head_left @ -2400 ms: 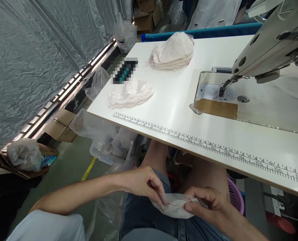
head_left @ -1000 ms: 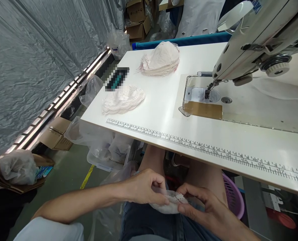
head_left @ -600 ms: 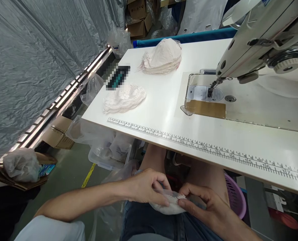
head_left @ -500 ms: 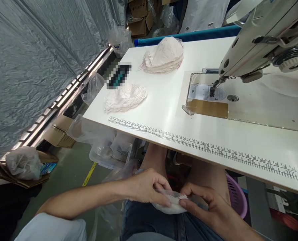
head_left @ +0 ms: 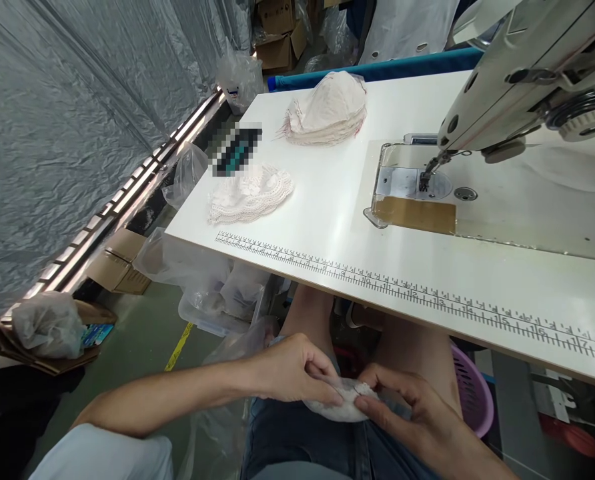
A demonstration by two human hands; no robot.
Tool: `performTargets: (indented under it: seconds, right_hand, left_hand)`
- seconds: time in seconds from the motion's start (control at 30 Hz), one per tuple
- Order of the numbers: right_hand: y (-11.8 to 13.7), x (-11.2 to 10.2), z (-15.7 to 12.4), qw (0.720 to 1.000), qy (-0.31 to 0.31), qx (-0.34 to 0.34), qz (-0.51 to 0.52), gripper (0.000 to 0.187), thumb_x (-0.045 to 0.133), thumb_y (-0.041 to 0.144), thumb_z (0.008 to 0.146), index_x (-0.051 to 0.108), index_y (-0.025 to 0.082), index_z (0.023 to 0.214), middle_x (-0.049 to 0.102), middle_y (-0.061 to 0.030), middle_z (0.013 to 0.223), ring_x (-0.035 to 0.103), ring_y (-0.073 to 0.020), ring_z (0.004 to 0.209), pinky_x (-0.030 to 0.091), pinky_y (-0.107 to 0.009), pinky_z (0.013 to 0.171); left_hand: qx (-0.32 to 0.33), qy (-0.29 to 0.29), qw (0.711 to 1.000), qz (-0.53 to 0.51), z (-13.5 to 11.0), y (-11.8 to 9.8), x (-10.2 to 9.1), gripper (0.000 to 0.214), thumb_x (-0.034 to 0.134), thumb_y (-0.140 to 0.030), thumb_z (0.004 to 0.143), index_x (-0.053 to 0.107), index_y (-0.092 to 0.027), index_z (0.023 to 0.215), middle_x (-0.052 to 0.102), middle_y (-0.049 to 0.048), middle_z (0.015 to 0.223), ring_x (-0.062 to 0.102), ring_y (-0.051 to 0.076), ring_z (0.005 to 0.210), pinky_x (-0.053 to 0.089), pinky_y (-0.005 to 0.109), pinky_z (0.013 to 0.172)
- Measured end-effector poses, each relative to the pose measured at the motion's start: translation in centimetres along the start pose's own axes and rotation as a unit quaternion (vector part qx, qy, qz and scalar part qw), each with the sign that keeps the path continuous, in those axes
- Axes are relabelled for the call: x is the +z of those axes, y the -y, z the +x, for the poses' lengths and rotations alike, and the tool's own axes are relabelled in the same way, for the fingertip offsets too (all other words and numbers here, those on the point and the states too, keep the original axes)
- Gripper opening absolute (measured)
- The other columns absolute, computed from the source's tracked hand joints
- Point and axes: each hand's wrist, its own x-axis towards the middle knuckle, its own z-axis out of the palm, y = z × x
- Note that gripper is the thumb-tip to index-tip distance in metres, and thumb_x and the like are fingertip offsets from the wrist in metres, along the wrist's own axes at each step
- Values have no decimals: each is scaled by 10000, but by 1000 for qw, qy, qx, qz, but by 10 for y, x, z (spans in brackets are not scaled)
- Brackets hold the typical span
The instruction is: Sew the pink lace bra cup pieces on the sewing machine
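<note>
Over my lap, a small bunched piece of white fabric (head_left: 342, 408) is pinched between both hands; its exact kind is hard to make out. My left hand (head_left: 297, 373) grips its left side with thumb and fingers. On the right end, my right hand (head_left: 407, 403) holds the edge between thumb and forefinger. On the table above lie a stack of pale cloth pieces (head_left: 330, 110) with loose threads and a white lacy piece (head_left: 252, 195).
A sewing machine (head_left: 507, 80) stands on the right of the white table (head_left: 322, 220), which has a printed ruler along its front edge. A purple basket (head_left: 472, 393) sits beneath at right. Plastic bags, a clear bin (head_left: 210, 310) and a cardboard box (head_left: 119, 263) are at left.
Both hands keep hold of the white fabric. My right thumb has shifted slightly left along it, and the fabric's right edge is bunched a little differently.
</note>
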Motion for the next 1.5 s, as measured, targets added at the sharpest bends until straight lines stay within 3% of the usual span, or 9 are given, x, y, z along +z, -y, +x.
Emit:
performTargets:
  seconds: [0.33, 1.13, 1.3, 1.5]
  right_hand:
    - [-1, -2, -4, 1000, 8, -3, -9, 263, 480, 455, 878, 588, 220, 835, 580, -2, 764, 527, -169, 731, 375, -228, 610]
    - [2, 1, 3, 999, 15, 11, 41, 282, 561, 470, 812, 571, 198, 737, 474, 33, 645, 418, -127, 618, 319, -219, 551]
    - [3, 0, 4, 999, 12, 15, 44, 270, 564, 449, 816, 578, 196, 724, 496, 27, 654, 440, -137, 647, 336, -222, 580]
    - [3, -1, 2, 999, 14, 18, 39, 309, 536, 478, 827, 581, 192, 720, 495, 25, 650, 437, -135, 639, 340, -219, 576]
  left_hand:
    - [21, -5, 999, 29, -2, -4, 0, 294, 694, -315, 661, 720, -67, 817, 629, 42, 645, 506, 101, 568, 394, 187, 541]
    - [2, 10, 1000, 18, -4, -1, 0, 282, 689, -301, 662, 718, -87, 844, 654, 47, 709, 529, 108, 602, 409, 189, 574]
    - [2, 11, 1000, 23, -3, 1, -1, 294, 688, -337, 672, 710, -93, 835, 624, 21, 679, 491, 88, 576, 371, 170, 538]
    - [35, 38, 995, 81, -3, 2, -4, 361, 715, -431, 642, 692, -107, 799, 481, -42, 575, 358, 58, 540, 250, 157, 465]
